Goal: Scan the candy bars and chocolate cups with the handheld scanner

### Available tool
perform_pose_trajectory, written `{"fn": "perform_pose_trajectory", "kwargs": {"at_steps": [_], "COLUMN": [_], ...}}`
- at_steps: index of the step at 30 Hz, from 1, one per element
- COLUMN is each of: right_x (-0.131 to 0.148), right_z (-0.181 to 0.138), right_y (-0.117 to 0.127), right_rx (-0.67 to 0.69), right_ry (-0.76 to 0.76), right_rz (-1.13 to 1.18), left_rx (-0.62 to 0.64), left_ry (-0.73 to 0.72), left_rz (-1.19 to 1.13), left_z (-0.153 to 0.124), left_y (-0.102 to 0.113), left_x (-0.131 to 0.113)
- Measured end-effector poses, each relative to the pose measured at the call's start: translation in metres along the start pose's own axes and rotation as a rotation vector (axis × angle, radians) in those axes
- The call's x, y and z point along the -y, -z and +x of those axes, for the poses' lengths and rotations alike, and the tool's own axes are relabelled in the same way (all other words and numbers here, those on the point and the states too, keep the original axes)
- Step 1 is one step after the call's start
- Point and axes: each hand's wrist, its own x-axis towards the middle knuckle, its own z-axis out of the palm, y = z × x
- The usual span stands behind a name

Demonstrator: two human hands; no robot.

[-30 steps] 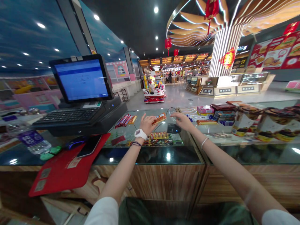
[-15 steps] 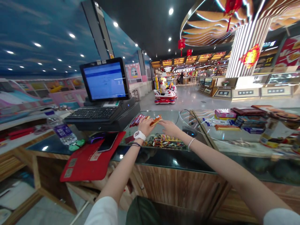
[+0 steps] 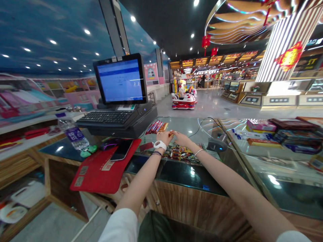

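My left hand (image 3: 164,137), with a white watch on its wrist, is closed round an orange snack bar (image 3: 171,133) over the glass counter (image 3: 191,126). My right hand (image 3: 180,138) has its fingers on the other end of the same bar. Just beyond my hands, a row of red and orange snack bars (image 3: 157,126) lies on the glass beside the register base.
A register screen (image 3: 121,80) and keyboard (image 3: 107,117) stand at the left. A phone (image 3: 121,150), a mouse (image 3: 109,145) and a red folder (image 3: 104,164) lie beside a water bottle (image 3: 72,132). A barcode scanner (image 3: 215,145) and stacked snack boxes (image 3: 275,131) sit to the right.
My right hand left the scanner and joined the left on the orange bar. Both hands carried it left toward the row of bars. The view turned left.
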Motion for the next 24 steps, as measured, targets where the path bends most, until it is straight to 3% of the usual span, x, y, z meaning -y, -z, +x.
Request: {"fn": "perform_pose_trajectory", "kwargs": {"at_steps": [2, 4, 6, 9, 13, 18, 24], "right_x": [-0.001, -0.002, -0.002, 0.006, 0.029, 0.056, 0.055], "right_z": [-0.002, -0.007, -0.013, -0.023, -0.036, -0.050, -0.052], "right_y": [-0.002, -0.002, 0.000, 0.003, 0.003, -0.002, -0.010], "right_rx": [0.006, 0.006, -0.009, -0.029, -0.058, -0.069, -0.059], "right_ry": [0.006, 0.007, 0.013, 0.042, 0.088, 0.078, 0.039], "right_rz": [0.002, -0.001, -0.016, -0.038, -0.033, -0.064, -0.128], "left_rx": [0.053, 0.094, 0.045, 0.000, 0.115, 0.167, 0.170], "left_ry": [0.051, -0.008, -0.072, -0.028, 0.021, -0.018, -0.080], "left_rz": [-0.072, -0.167, -0.235, -0.281, -0.252, -0.244, -0.245], "left_z": [0.001, 0.003, 0.004, 0.002, -0.005, -0.009, -0.007], "left_y": [0.000, 0.002, 0.006, 0.016, 0.028, 0.029, 0.016], "left_x": [0.004, 0.011, 0.023, 0.044, 0.064, 0.062, 0.051]}}
